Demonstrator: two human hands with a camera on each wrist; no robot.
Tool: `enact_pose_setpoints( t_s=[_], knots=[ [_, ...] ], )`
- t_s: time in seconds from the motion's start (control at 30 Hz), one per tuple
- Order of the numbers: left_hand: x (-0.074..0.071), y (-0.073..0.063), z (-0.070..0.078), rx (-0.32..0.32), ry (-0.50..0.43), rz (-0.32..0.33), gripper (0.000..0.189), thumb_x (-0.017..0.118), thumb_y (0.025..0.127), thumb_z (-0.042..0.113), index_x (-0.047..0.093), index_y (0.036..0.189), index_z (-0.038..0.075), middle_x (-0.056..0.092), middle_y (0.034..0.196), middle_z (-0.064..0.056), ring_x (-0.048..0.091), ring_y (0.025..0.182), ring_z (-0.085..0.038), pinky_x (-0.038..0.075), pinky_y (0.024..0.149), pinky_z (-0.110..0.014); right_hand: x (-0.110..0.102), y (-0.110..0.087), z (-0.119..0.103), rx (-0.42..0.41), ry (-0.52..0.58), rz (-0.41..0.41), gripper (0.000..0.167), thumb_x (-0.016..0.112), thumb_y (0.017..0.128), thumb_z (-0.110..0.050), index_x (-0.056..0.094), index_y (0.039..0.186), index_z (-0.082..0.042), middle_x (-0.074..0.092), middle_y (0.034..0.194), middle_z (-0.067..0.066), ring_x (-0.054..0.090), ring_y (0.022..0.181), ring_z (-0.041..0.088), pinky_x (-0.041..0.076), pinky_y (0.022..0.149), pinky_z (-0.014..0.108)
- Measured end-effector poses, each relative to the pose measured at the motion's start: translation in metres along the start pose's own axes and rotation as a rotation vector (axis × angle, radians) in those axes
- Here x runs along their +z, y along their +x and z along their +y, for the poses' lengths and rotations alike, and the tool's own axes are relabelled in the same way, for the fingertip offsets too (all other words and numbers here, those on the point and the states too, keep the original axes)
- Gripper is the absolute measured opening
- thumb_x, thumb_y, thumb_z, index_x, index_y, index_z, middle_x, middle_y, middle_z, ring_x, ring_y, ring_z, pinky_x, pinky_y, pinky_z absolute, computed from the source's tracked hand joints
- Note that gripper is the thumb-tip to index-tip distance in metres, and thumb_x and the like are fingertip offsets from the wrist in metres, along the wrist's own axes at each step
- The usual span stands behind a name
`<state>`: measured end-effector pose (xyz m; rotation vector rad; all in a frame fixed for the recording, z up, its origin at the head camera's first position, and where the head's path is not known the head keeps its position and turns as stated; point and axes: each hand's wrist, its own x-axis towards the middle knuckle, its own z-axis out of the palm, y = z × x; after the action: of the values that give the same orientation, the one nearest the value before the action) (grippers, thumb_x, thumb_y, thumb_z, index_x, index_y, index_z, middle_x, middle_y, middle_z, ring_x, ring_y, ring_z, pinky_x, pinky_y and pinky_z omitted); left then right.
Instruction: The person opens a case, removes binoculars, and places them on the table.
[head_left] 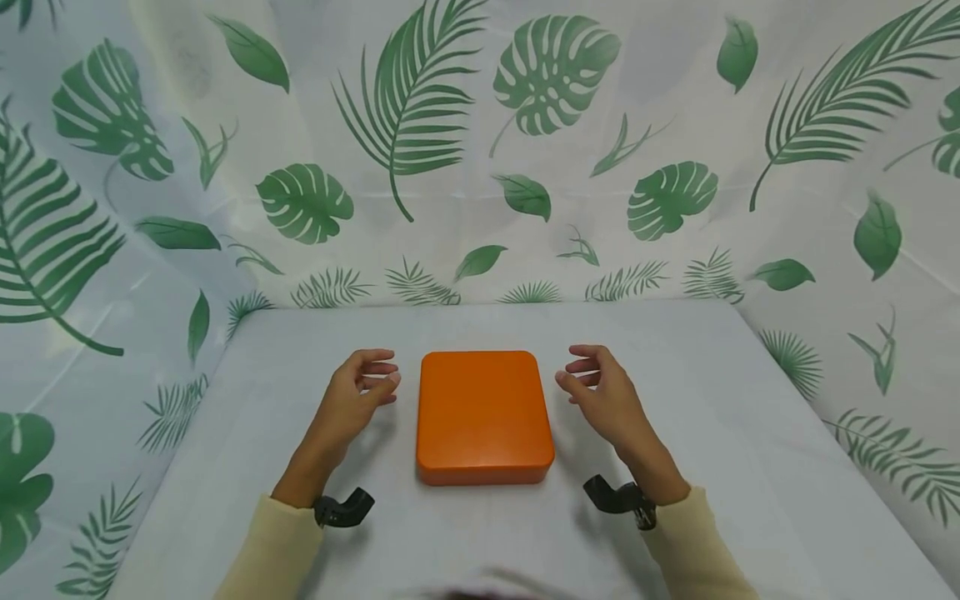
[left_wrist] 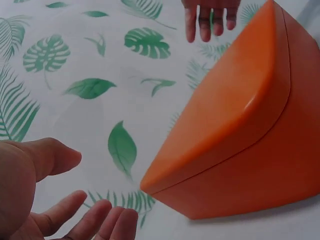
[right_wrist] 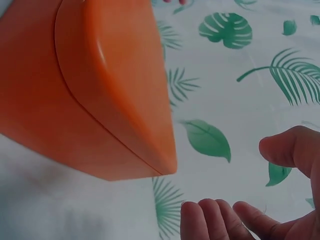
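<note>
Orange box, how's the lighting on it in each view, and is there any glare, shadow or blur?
Head view: a faint sheen on the box, soft shadows on the table near the left hand and right hand, a blurred dark shape at the bottom edge; left wrist view: a small glint on a rounded edge, sides darker than the top; right wrist view: much the same.

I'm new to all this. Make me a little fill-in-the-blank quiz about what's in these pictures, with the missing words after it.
1. The box on the white table is coloured ____.
2. Of the left hand and the right hand, ____ touches the box.
3. The leaves printed on the backdrop are ____.

Missing words: orange; neither; green.
</note>
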<state>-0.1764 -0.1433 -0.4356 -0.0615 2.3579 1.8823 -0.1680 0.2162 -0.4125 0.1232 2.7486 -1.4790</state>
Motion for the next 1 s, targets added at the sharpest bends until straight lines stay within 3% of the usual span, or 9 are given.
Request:
enact_pose_setpoints(
  t_s=[0.27,0.47,0.63,1.0],
  knots=[
    [0.001,0.006,-0.002,-0.086,-0.177,-0.062,0.05,0.073,0.102,0.016,0.054,0.148,0.011,0.057,0.144,-0.021,0.063,0.128,-0.039,0.062,0.098,-0.032,0.003,0.007,0.001,0.084,0.176,-0.059,0.056,0.07,0.103,-0.029,0.049,0.151,-0.009,0.061,0.13,0.016,0.065,0.117,0.037,0.064,0.09,0.029],
    [0.004,0.007,-0.007,-0.107,-0.191,-0.081,0.057,0.075,0.098,0.009,0.051,0.151,0.01,0.056,0.147,-0.023,0.067,0.122,-0.03,0.061,0.098,-0.029,0.005,0.01,0.005,0.135,0.231,-0.126,0.057,0.07,0.103,-0.027,0.046,0.152,-0.009,0.06,0.135,0.016,0.064,0.124,0.036,0.062,0.1,0.038],
    [0.007,0.009,-0.011,-0.115,-0.19,-0.087,0.061,0.076,0.097,0.008,0.05,0.153,0.009,0.056,0.147,-0.023,0.068,0.114,-0.021,0.061,0.097,-0.027,0.007,0.011,0.01,0.141,0.261,-0.148,0.061,0.072,0.102,-0.025,0.044,0.154,-0.007,0.059,0.137,0.018,0.063,0.125,0.037,0.061,0.103,0.042],
    [0.014,0.01,-0.017,-0.171,-0.252,-0.119,0.065,0.079,0.094,0.009,0.05,0.152,0.008,0.059,0.142,-0.018,0.066,0.115,-0.028,0.06,0.094,-0.029,0.011,0.015,0.021,0.169,0.355,-0.227,0.058,0.069,0.102,-0.017,0.046,0.153,-0.001,0.061,0.13,0.017,0.069,0.112,0.028,0.063,0.098,0.038]
  ],
)
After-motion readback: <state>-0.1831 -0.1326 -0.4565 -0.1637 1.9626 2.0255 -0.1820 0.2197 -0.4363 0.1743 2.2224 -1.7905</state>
